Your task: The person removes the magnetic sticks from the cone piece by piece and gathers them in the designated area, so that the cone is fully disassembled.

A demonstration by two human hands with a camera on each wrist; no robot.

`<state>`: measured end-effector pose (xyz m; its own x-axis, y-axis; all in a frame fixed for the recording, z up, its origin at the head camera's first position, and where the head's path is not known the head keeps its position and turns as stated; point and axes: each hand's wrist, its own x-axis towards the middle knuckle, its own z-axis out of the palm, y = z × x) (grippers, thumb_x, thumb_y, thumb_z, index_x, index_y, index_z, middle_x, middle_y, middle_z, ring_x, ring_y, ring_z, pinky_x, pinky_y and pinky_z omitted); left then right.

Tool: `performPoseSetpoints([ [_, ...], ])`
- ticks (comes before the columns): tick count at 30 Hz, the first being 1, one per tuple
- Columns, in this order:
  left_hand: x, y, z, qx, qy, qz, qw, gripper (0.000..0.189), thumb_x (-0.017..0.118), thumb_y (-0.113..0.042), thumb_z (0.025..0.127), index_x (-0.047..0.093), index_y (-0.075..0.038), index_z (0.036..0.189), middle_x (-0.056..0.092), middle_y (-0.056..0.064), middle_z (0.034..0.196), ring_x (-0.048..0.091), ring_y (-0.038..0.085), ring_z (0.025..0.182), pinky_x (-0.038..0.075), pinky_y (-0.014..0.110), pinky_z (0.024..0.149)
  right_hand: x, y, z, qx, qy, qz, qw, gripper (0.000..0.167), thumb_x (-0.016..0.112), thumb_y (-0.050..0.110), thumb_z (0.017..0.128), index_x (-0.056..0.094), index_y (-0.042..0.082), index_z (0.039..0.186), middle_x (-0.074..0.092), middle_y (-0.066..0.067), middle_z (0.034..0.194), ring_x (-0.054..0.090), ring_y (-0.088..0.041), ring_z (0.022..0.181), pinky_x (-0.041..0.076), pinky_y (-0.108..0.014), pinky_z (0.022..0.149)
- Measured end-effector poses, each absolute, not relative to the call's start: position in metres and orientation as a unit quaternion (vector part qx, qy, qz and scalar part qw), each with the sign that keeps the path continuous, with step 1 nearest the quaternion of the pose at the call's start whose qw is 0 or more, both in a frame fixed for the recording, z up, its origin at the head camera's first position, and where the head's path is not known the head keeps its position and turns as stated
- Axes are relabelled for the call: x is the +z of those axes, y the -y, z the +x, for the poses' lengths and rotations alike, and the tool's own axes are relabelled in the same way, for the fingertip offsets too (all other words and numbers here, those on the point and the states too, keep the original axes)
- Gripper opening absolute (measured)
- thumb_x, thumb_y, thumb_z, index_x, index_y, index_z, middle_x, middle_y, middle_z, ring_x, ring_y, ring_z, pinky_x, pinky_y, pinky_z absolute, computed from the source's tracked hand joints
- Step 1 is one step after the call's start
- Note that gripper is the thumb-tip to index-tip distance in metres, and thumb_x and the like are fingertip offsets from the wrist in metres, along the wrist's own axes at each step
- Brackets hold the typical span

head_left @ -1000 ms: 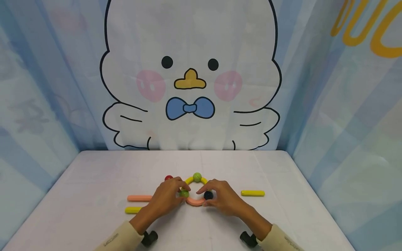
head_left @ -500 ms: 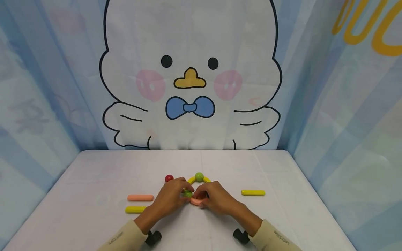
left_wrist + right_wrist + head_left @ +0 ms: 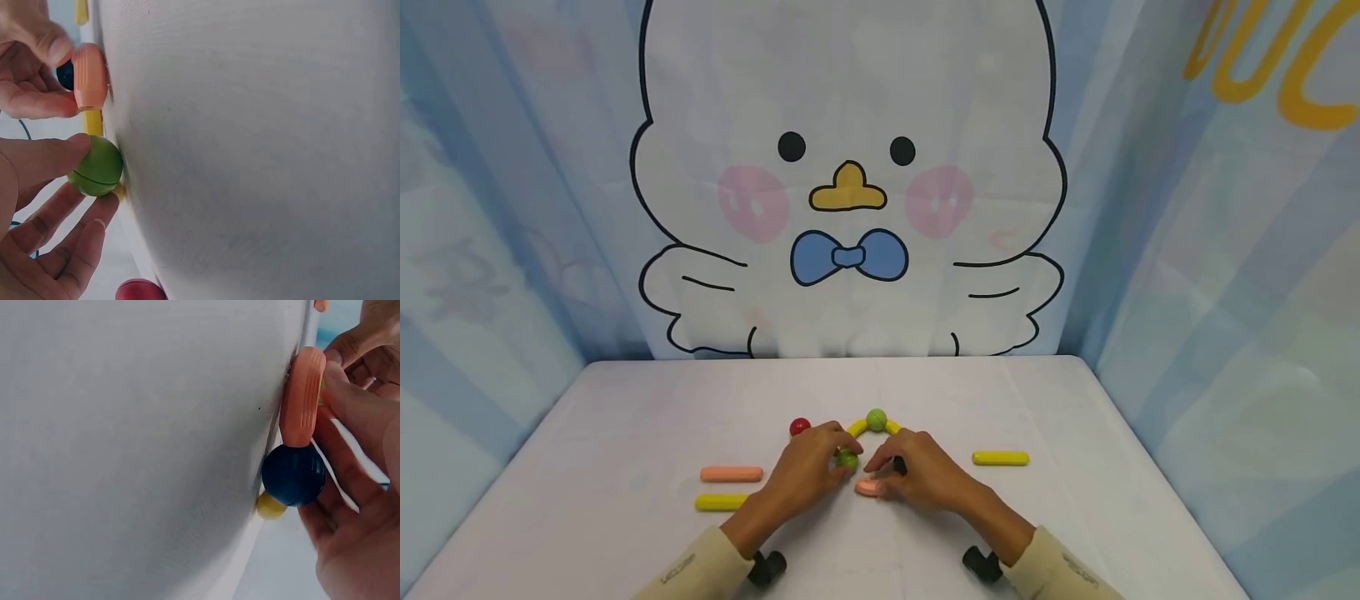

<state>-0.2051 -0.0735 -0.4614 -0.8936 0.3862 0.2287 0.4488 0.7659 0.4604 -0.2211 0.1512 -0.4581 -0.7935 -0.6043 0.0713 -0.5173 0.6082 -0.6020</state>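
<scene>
Nearly closed, seemingly 1 break left
Nearest, a straight yellow rod (image 3: 718, 502) lies loose; the right hand (image 3: 919, 471) pinches the curved salmon rod (image 3: 302, 397), touching the dark blue ball (image 3: 294, 475); the left hand (image 3: 807, 465) pinches the near green ball (image 3: 100, 164), apart from that rod; beyond, 2 curved yellow rods (image 3: 857, 428) flank the far green ball (image 3: 876, 419), seemingly joined to it

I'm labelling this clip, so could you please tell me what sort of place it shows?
Probably a small curtained booth for tabletop activities: a cartoon-bird backdrop hangs behind a white table, with blue-patterned side curtains to the left and right.
</scene>
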Motion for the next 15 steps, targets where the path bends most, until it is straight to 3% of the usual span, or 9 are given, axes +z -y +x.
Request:
performPoseSetpoints([
  [7, -0.4600, 0.0715, -0.2045, -0.253, 0.943, -0.209, 0.050, 0.022, 0.090, -0.013, 0.085, 0.083, -0.016, 0.105, 0.074, -0.003, 0.103, 0.069, 0.014, 0.093, 0.061, 0.041, 0.089, -0.4586, -0.1520, -0.2180, -0.286, -0.936, -0.203, -0.037, 0.012, 0.088, 0.017, 0.088, 0.082, 0.021, 0.097, 0.074, 0.008, 0.093, 0.057, -0.012, 0.090, 0.047, -0.027, 0.078],
  [15, -0.4594, 0.0680, -0.2051, -0.254, 0.944, -0.207, 0.044, 0.021, 0.090, -0.013, 0.085, 0.083, -0.016, 0.105, 0.074, -0.003, 0.103, 0.069, 0.016, 0.096, 0.061, 0.043, 0.095, -0.4610, -0.1463, -0.2148, -0.266, -0.951, -0.156, -0.023, 0.013, 0.092, 0.019, 0.083, 0.079, 0.021, 0.089, 0.062, 0.003, 0.086, 0.052, -0.010, 0.081, 0.043, -0.026, 0.070],
])
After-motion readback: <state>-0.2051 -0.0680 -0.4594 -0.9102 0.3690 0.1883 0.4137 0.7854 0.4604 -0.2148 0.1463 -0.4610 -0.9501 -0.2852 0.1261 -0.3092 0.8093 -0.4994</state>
